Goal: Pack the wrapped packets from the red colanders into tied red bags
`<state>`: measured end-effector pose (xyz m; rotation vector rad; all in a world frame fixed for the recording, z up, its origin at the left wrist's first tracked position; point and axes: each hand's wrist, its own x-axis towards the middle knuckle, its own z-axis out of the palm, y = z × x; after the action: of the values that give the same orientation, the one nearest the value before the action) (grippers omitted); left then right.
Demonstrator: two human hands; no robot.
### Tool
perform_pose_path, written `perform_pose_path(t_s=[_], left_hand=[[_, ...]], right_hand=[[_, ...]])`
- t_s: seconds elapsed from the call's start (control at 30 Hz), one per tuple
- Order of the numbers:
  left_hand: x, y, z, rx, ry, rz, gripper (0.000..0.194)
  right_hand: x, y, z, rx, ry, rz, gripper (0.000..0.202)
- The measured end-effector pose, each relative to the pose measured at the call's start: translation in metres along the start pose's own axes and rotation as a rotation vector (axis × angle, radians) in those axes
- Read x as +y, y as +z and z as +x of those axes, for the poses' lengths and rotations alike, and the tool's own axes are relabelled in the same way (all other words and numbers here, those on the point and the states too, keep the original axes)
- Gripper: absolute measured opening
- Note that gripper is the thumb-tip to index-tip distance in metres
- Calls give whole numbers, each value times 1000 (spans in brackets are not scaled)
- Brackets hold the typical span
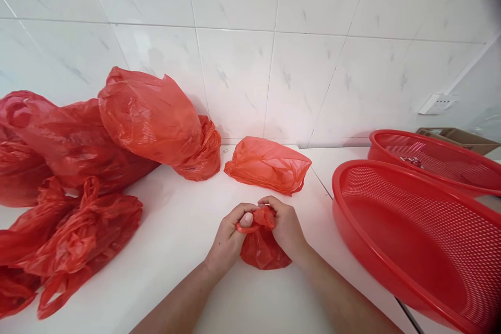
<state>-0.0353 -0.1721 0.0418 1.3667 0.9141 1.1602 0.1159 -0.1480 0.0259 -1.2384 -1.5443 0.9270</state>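
Note:
A small red plastic bag (264, 250) rests on the white table in front of me, its top bunched up between my hands. My left hand (230, 235) is closed on the bag's gathered top, with the thumb over a twisted loop. From the other side, my right hand (287, 227) has its fingers wrapped round the same bunched plastic. Just beyond my hands lies a flat, loose red bag (270, 164). What the held bag contains cannot be made out.
Large filled red bags (152, 120) and knotted ones (86, 235) cover the left side. On the right stand a red perforated basket (403, 250) and another (438, 159) behind it, near a cardboard box (462, 138). A tiled wall (235, 73) bounds the white table (172, 229).

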Motion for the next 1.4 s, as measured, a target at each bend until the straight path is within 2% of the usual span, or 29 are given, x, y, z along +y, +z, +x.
perform_pose_path(t_s=[0.1, 0.27, 0.3, 0.37, 0.43, 0.53, 0.63, 0.73, 0.8, 0.9, 1.0, 1.1, 1.17, 1.23, 1.33, 1.4], left_hand=[[-3, 0, 2, 38, -6, 50, 25], [-13, -5, 8, 168, 26, 144, 22], [-16, -8, 9, 204, 46, 172, 22], [-23, -15, 11, 287, 98, 262, 24], [-28, -24, 15, 357, 183, 396, 27], [-32, -42, 21, 432, 348, 569, 27], [-30, -55, 23, 533, 401, 627, 25], [-26, -60, 22, 636, 323, 563, 25], [-24, -59, 21, 656, 268, 497, 24], [-23, -56, 19, 634, 217, 442, 23], [-22, -55, 19, 581, 182, 354, 25], [-22, -54, 19, 375, 207, 375, 40], [-23, -50, 18, 195, 283, 499, 57], [-25, -42, 15, 55, 355, 628, 77], [-30, -29, 12, -88, 392, 775, 106], [-32, -21, 10, -156, 416, 847, 110]], right_hand=[[-3, -5, 3, -22, 55, 191, 26], [-7, -18, 6, -204, 130, 455, 24], [-5, -21, 7, -216, 140, 518, 25], [1, -26, 10, -138, 164, 572, 26], [10, -32, 14, 29, 196, 450, 24], [23, -39, 20, 204, 204, 40, 15], [31, -46, 24, 230, 178, -355, 18], [35, -50, 25, 215, 171, -620, 21], [35, -50, 25, 204, 157, -727, 23], [36, -50, 25, 189, 152, -805, 25], [36, -51, 25, 196, 145, -771, 24], [35, -51, 23, 182, 72, -578, 26], [32, -48, 21, 85, 16, -394, 33], [27, -42, 17, -72, -36, -266, 39], [20, -29, 10, -271, -96, -252, 55], [17, -19, 8, -312, -117, -283, 49]])
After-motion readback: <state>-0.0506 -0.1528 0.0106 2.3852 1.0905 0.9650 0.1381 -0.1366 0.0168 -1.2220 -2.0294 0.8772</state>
